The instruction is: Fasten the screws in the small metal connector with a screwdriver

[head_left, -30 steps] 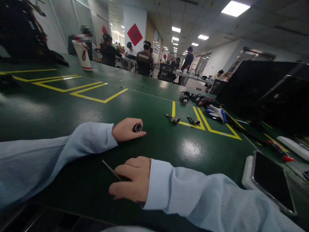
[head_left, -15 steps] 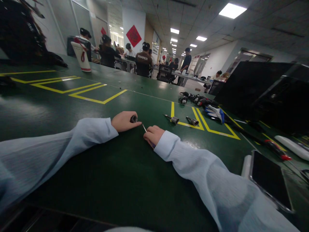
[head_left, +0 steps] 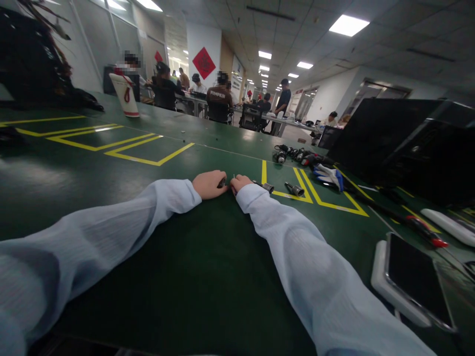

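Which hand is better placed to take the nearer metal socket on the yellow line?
Right, probably: the right hand rests just beside the socket, though it grips a thin pin; the left hand lies farther off, holding a small dark cylinder.

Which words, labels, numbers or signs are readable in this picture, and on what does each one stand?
"PUMPKIN": back of the brown shirt of a seated person, slightly blurred.
Red diamond sign on the white pillar: its mark is too blurred to read.
White cup with a red mark: nothing readable.
Wall posters farther back: too small to read.
Small dark part in the left hand: no text visible.
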Motion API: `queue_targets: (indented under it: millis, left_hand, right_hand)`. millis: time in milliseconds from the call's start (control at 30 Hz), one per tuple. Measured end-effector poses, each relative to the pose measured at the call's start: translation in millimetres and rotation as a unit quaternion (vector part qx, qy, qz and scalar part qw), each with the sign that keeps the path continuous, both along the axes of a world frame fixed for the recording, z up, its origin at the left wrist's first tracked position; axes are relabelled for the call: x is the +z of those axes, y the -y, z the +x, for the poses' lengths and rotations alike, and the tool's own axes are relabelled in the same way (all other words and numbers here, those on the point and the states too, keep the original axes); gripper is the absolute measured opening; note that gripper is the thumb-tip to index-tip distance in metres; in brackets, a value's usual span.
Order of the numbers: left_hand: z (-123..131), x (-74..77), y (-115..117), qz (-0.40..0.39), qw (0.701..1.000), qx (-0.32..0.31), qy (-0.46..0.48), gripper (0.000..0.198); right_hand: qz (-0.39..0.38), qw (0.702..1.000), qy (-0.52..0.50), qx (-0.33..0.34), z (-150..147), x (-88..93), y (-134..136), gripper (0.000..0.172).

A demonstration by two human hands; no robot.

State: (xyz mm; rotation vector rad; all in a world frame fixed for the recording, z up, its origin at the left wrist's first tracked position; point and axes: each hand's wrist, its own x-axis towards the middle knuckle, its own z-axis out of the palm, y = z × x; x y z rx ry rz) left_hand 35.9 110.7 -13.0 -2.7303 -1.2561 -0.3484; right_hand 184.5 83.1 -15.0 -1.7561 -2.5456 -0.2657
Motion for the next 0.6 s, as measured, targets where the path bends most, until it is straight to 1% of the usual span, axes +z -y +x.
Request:
queue_targets:
  millis: [67, 133, 333, 433, 600]
  left_hand:
    - [2.8, 0.3, -1.9, 0.002, 1.0, -0.014, -0.003, 0.032]
    - [0.7, 0.8, 1.1, 0.007, 0.999, -0.031, -0.007, 0.032]
    - [-7.7, 3.2, 24.2, 0.009, 0.994, -0.109, -0.026, 0.023]
    - [-8.2, 2.9, 38.7, 0.014, 0.992, -0.119, -0.036, 0.021]
    - [-17.6, 2.8, 71.5, 0.018, 0.994, -0.098, -0.055, 0.021]
  right_hand:
    - [0.0, 1.0, -0.003, -0.005, 1.1, 0.2, -2.1, 0.028]
    - [0.001, 1.0, -0.006, -0.005, 0.3, 0.1, 1.4, 0.028]
    - [-0.002, 1.0, -0.011, 0.004, -6.9, -1.2, 20.5, 0.027]
    - [-0.001, 1.0, -0.014, 0.007, -10.2, -2.0, 31.6, 0.025]
    - [-0.004, 1.0, -0.015, 0.024, -20.3, -1.4, 61.3, 0.025]
